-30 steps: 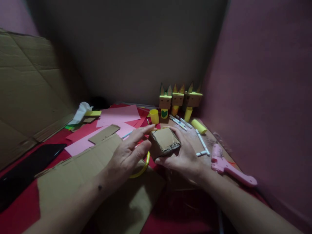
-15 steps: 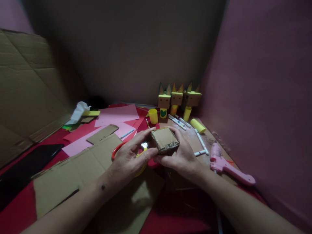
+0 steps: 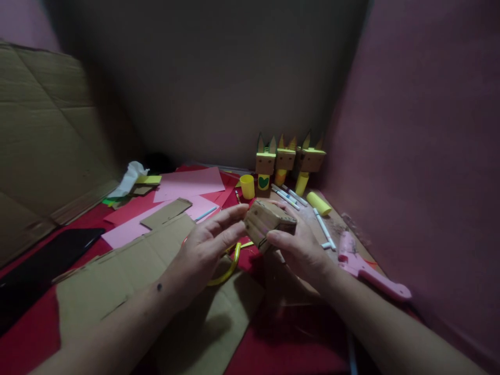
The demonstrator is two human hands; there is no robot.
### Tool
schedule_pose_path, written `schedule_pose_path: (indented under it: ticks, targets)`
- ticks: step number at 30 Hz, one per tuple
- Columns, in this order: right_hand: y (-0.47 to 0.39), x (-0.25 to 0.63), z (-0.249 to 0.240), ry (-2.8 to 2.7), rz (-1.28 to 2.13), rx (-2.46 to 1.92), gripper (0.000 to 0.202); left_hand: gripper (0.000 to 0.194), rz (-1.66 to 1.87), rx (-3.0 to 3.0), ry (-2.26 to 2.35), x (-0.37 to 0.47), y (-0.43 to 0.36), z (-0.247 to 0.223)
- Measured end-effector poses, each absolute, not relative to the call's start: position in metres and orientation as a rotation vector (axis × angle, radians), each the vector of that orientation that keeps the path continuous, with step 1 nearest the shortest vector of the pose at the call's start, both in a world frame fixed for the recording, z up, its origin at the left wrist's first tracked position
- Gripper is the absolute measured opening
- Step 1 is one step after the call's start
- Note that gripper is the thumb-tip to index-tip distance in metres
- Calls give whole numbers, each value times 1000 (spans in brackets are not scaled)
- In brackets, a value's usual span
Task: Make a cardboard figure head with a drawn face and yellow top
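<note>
A small cardboard box (image 3: 269, 224) is tilted in my right hand (image 3: 299, 242), whose thumb presses on its near side while the other fingers go behind it. My left hand (image 3: 211, 242) is beside the box's left side, fingers stretched and apart; its fingertips are at the edge, and I cannot tell whether they touch. Under the left hand lie scissors with a yellow handle (image 3: 230, 271), partly covered by the hand. Below both hands is a flat cardboard sheet (image 3: 211, 317).
Three cardboard figures with pointed ears (image 3: 286, 158) stand at the back beside a yellow paper tube (image 3: 247, 186). Markers (image 3: 324, 228) and a pink glue gun (image 3: 371, 273) lie at right. Pink paper (image 3: 189, 183), a large cardboard piece (image 3: 117, 281) and a black flat object (image 3: 50, 271) are left.
The box has been turned and tilted, so a side face now shows. My left hand has come off its grip, and the right hand holds the box. More of the yellow handle shows.
</note>
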State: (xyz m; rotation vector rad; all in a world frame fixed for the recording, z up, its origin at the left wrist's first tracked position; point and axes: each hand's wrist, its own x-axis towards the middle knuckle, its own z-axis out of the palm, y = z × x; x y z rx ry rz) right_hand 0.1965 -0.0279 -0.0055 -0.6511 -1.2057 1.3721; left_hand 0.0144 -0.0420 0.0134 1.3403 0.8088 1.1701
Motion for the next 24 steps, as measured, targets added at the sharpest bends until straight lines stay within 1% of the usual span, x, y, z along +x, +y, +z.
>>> schedule_pose_path:
  ticks: [4, 11, 13, 16, 19, 21, 24]
  targets:
    - [-28, 197, -5, -1149, 1406, -595, 57, 58, 1128, 1620, 780, 15, -41, 9]
    - [-29, 192, -11, -1151, 1437, -593, 57, 66, 1251, 1899, 914, 19, -38, -6]
    - [-29, 192, -14, -1144, 1431, -623, 57, 65, 1293, 1970, 974, 20, -36, -11]
    - [-27, 193, -15, -1183, 1415, -636, 61, 59, 1339, 2077, 1026, 20, -36, -13]
    - [-23, 198, -12, -1220, 1404, -628, 67, 61, 1388, 2288, 1053, 17, -36, -10]
    - [-19, 202, -9, -1186, 1396, -655, 63, 65, 1425, 2482, 1069, 15, -36, -7]
    - [-15, 205, -5, -1170, 1374, -741, 51, 64, 1421, 2666, 1100, 12, -34, -5]
